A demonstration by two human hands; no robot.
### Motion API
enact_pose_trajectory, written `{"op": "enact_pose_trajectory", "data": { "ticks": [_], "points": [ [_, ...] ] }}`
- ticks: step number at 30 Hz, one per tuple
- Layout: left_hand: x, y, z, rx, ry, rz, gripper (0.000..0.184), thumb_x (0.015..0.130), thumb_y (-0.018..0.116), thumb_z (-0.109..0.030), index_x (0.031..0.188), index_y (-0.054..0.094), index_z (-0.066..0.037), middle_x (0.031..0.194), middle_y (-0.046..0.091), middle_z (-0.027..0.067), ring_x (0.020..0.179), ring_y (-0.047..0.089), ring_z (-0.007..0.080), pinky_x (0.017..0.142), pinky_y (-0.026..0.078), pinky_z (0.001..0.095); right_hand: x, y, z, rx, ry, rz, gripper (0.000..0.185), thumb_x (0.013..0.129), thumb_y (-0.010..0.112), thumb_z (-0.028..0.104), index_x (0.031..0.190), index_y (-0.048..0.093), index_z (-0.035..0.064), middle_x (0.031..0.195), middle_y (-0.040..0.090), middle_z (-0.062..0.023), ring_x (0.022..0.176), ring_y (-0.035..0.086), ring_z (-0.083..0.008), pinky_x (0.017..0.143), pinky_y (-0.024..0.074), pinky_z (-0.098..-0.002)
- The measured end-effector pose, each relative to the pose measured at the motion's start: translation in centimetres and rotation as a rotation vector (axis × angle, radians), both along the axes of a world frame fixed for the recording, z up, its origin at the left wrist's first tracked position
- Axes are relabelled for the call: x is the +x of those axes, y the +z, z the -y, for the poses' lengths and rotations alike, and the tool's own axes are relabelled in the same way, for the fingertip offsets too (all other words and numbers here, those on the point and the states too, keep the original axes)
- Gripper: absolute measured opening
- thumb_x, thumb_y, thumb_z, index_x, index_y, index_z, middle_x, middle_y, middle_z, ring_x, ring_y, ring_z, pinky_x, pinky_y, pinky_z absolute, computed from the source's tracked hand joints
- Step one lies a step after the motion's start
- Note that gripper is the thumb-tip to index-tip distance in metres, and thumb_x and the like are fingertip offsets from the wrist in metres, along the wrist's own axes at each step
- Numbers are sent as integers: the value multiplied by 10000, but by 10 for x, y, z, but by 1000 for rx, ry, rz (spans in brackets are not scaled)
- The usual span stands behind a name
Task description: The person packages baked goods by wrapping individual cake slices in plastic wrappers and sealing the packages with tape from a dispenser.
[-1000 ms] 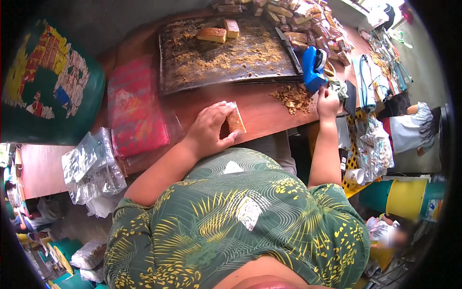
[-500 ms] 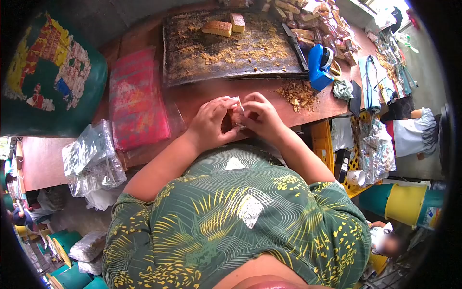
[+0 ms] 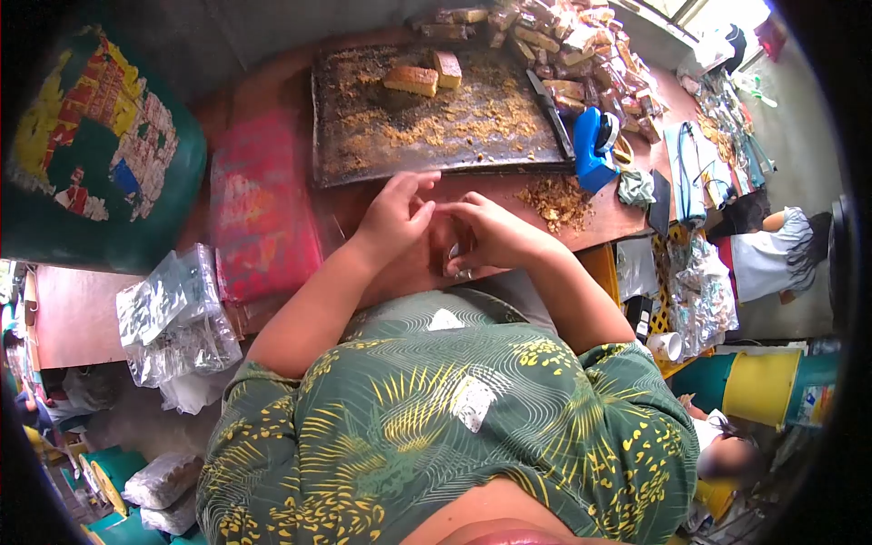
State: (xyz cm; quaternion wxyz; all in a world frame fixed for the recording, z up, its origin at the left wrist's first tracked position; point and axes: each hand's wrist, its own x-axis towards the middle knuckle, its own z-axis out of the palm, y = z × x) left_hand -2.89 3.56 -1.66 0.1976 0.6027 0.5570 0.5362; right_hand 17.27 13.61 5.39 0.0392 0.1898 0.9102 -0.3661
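My left hand [image 3: 397,218] is raised over the front of the table, fingers stretched and thumb apart, with nothing visible in it. Close against its thumb is my right hand [image 3: 490,234], whose lower fingers curl inward around something small and shiny that I cannot make out. Beyond both hands lies a dark baking tray [image 3: 363,150] covered with crumbs. Two cake slices [image 3: 411,80] rest near its far side. A knife [image 3: 550,113] lies along the tray's right edge.
Right of the tray stand a blue tape dispenser [image 3: 595,150] and a crumb pile [image 3: 556,202]. Wrapped cake pieces [image 3: 581,45] are heaped behind. Red plastic sheets [image 3: 263,209], clear bags [image 3: 173,318] and a green bin [image 3: 100,145] are at left. Other people are at right.
My hands were pinched together on a small piece with clear plastic; now the left fingers have straightened and lifted, while the right hand has turned with its lower fingers nearer my body.
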Motion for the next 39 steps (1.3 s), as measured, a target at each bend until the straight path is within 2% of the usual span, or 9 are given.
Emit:
{"op": "enact_pose_trajectory", "data": {
  "ticks": [4,6,8,10,14,18,22,33,39],
  "points": [
    [-51,43,43,22,93,-62,286,922,722,-79,1207,706,-71,1144,673,110,1025,677,235,909,557,336,8,2,-56,-151,18,-157,617,716,909,86,1278,658,38,1046,669,-116,919,668,-202,833,557,-301],
    [-96,51,61,73,290,-231,262,924,733,-132,1178,711,-71,1143,681,123,1078,669,286,988,528,392,8,24,-81,367,-335,-683,337,814,822,34,1127,698,45,944,720,-66,833,683,-178,753,564,-302],
    [-139,50,79,83,588,-472,300,890,783,-233,1137,716,-77,1183,680,138,1136,649,327,1023,509,436,3,36,-115,-206,-624,-1159,145,902,781,61,1030,713,62,957,720,-53,837,679,-148,717,549,-271],
    [-168,40,96,-86,661,-532,332,858,813,-303,1084,718,-79,1196,680,137,1158,639,339,1026,507,446,-8,55,-123,46,-742,-1018,96,949,774,128,1013,719,81,1027,708,-42,866,677,-131,730,552,-263],
    [-183,21,105,-203,637,-729,389,793,856,-407,964,713,-88,1219,680,129,1174,627,345,1032,502,462,-66,65,-114,576,-273,-719,261,895,824,195,1101,711,81,1144,691,-133,1133,654,-310,969,544,-396],
    [-194,4,102,-251,626,-410,299,805,850,-329,810,688,-78,1222,682,125,1136,638,337,1013,495,488,-137,38,-125,635,-306,-401,605,884,813,383,1397,601,142,1437,596,-132,1366,524,-334,1157,428,-433],
    [-183,22,106,-179,601,-581,237,843,815,-252,791,687,-59,1216,686,116,1121,642,329,965,515,450,-180,-1,-135,718,-464,-106,702,929,744,397,1552,465,232,1504,562,-68,1487,393,-286,1285,148,-524],
    [-226,-18,103,-214,511,-249,202,989,677,-211,1004,742,-20,1174,731,100,1005,695,243,873,544,358,-45,-10,-68,446,-469,-595,590,836,818,188,1382,607,120,1237,692,-128,1097,655,-353,982,514,-453],
    [-81,67,60,-78,444,95,194,1064,598,-194,1101,729,-57,1069,755,80,967,686,152,859,547,316,49,-25,-35,24,-684,-724,570,872,805,56,1398,588,39,1222,680,-123,1085,668,-201,914,556,-344]
  ]
}}
